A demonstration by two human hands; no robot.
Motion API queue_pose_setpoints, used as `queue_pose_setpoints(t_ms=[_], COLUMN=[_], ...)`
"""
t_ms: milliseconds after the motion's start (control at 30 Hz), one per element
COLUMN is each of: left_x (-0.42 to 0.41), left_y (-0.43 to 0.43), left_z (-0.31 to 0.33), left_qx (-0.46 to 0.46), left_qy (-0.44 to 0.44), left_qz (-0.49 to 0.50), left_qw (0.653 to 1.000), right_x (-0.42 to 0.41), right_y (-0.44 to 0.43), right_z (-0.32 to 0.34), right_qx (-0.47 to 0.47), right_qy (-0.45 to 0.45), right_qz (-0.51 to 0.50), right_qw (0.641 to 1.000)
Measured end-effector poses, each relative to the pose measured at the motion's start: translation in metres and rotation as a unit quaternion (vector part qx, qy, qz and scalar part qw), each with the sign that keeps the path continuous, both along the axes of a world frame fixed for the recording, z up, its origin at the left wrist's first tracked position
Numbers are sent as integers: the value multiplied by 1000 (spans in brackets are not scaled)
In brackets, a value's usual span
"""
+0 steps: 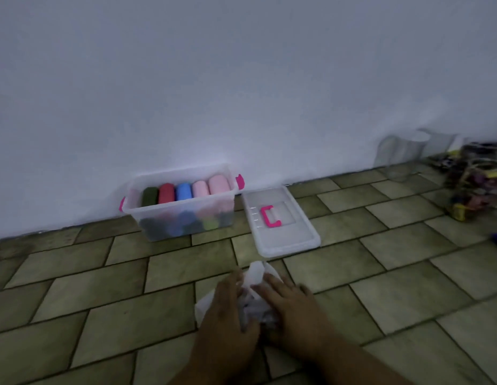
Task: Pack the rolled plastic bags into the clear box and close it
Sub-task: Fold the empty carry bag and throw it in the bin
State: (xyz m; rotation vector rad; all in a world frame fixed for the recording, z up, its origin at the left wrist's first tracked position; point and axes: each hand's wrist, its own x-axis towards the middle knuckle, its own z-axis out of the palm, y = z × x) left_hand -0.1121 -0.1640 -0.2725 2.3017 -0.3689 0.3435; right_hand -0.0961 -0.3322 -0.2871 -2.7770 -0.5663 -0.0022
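A clear box (136, 211) with pink latches stands open against the wall. Several rolled bags (183, 191) in green, red, blue and pink fill its top row, with more below. Its clear lid (289, 240) with a pink handle (270, 216) lies flat on the floor to the box's right. Near the bottom centre, a white plastic bag (255, 272) lies crumpled on the tiles. My left hand (225, 307) presses on its left side and my right hand (291, 304) on its right, both gripping the plastic.
The floor is green-brown tile (102, 315) and a plain white wall (241, 79) rises behind the box. At far right stand clear plastic containers (400, 151) and a heap of coloured items (475, 179).
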Motion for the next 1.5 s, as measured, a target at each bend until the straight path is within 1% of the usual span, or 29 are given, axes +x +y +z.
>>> queue_pose_setpoints(t_ms=[67, 133, 200, 233, 267, 300, 333, 367, 433, 500, 533, 567, 633, 667, 700, 767, 833, 933, 1000, 1067, 1133, 1167, 1233, 1333, 1433, 1500], left_x=[3, 4, 4, 3, 2, 1, -3, -8, -13, -21, -24, -28, -52, -70, -89, -125, -150, -172, -178, -179, -179, -178, -178, -181, -189, -193], left_y=[-9, -23, -41, -51, -62, -73, -82, -89, -99, -112, -120, -129, -159, -177, -194, -231, -265, -311, -336, -357, -377, -389, -413, -451, -484, -497], left_z=[1, 2, 2, -2, -6, -11, -17, -23, -31, -27, -23, -19, -12, -8, -9, -20, -57, -148, -215, -274, -327, -351, -398, -459, -496, -513], left_qx=[31, 55, 79, 114, 172, 235, 289, 332, 350, 324, 297, 254, 131, 79, 51, 48, 94, 210, 309, 400, 460, 479, 502, 475, 449, 452], left_qy=[-59, -97, -114, -108, -83, -25, 46, 94, 90, 87, 93, 91, 59, 36, 14, 4, 36, 118, 145, 148, 134, 123, 104, 79, 56, 78], left_qz=[-10, -6, -2, -7, -21, -44, -70, -90, -100, -111, -119, -138, -213, -264, -324, -438, -512, -540, -528, -520, -512, -511, -513, -545, -560, -563], left_qw=[998, 994, 990, 988, 981, 971, 953, 934, 927, 935, 943, 953, 967, 961, 945, 898, 853, 806, 778, 740, 713, 703, 688, 686, 694, 687], right_x=[8, 9, -1, -11, -24, -39, -56, -73, -104, -136, -149, -161, -193, -210, -227, -264, -301, -350, -372, -388, -396, -398, -398, -393, -390, -391], right_y=[-12, -34, -71, -91, -111, -127, -141, -151, -167, -178, -183, -187, -201, -211, -220, -238, -250, -258, -263, -269, -277, -281, -292, -307, -316, -319], right_z=[-4, -6, -7, -6, -6, -6, -7, -8, -13, -16, -16, -17, -25, -35, -45, -77, -117, -182, -226, -274, -319, -340, -376, -420, -454, -467], right_qx=[25, 55, 63, 58, 54, 54, 52, 46, 33, 38, 53, 78, 129, 157, 187, 233, 267, 310, 329, 341, 355, 356, 367, 372, 394, 419], right_qy=[-41, -64, -81, -85, -87, -91, -98, -105, -119, -129, -146, -161, -197, -208, -208, -170, -101, -24, 25, 59, 83, 94, 97, 90, 86, 72], right_qz=[-33, -107, -193, -236, -276, -311, -341, -371, -418, -448, -461, -479, -525, -553, -586, -660, -722, -760, -766, -774, -785, -785, -781, -790, -793, -788], right_qw=[998, 991, 976, 966, 956, 945, 934, 922, 900, 884, 874, 859, 818, 792, 760, 694, 630, 571, 551, 531, 501, 498, 496, 478, 457, 445])
